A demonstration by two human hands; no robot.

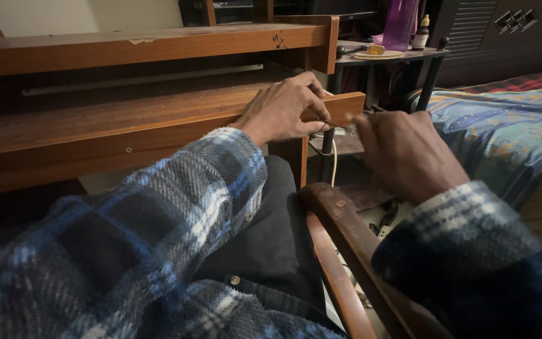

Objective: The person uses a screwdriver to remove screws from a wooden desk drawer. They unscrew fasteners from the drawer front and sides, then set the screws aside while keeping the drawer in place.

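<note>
My left hand [286, 110] rests against the corner of a wooden desk shelf [158, 119], thumb and forefinger pinched on a thin needle-like thing [329, 121] that is too small to identify. My right hand [403, 154] is just to its right, back of the hand toward me. Its fingertips are drawn together close to the left hand's pinch and are blurred, so what they hold, if anything, is hidden. Both arms wear blue and white plaid fleece sleeves [177, 207].
A wooden chair armrest [340, 220] curves between my arms. A white cable [334, 160] hangs under the desk corner. A bed with a patterned cover [509, 132] lies to the right. Behind, a small table [409, 56] carries a purple bottle [400, 22], a small dropper bottle [420, 34] and a plate [379, 55].
</note>
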